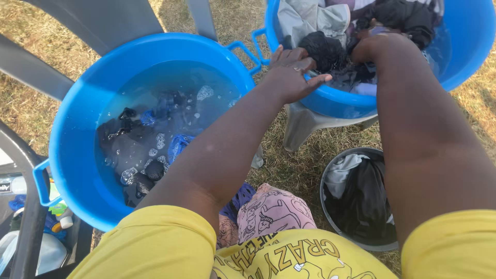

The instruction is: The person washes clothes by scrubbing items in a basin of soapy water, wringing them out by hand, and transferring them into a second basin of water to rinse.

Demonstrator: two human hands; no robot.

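Observation:
My left hand (291,72) rests flat on the near rim of a blue tub (467,57) at the upper right, fingers spread, holding nothing. My right hand (369,46) reaches into that tub among wet dark clothes (325,49) and a grey garment (310,18); its fingers are hidden in the cloth, so its grip is unclear. A second blue tub (72,134) at the left holds soapy water with dark clothes (139,150) soaking in it.
A grey bucket (330,217) with dark and grey clothes stands on the grass at the lower right. Dark plastic chair parts (31,72) frame the left tub. Bottles (51,248) lie at the lower left. The right tub sits on a pale stool (302,126).

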